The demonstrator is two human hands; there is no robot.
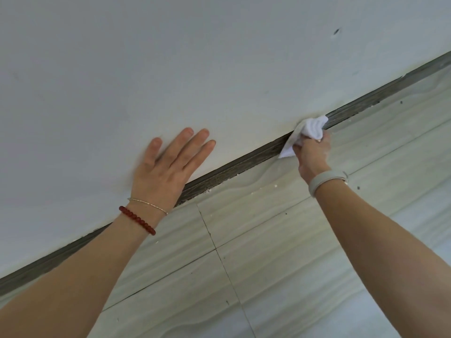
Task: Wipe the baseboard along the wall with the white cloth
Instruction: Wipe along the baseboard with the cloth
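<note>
Head cam check — what's the right hand [313, 152] doing?

— R hand's fingers are curled tight round the white cloth [306, 132], bunched up, pressing it onto the baseboard [234, 167]. Cloth sits right on the dark strip, where wall meets floor, w/ one corner hanging down twd the tiles.

— And the left?

— Left hand [166, 167] is flat on the white wall [170, 69], fingers straight & slightly spread, holding nothing. Heel of the palm is just above the baseboard, well apart from the cloth.

— Baseboard itself?

— Dark grey-brown strip, runs diagonally from lower left to upper right across the frame. Small white specks along its lower edge, near the floor.

— Anything else?

— Pale wavy-grain floor tiles [280, 240] below. Red bead bracelet [138, 220] plus a thin silver chain [148, 204] on L wrist, grey band [327, 181] on R wrist. Small dark mark [336, 31] high up on the wall, at right.
</note>
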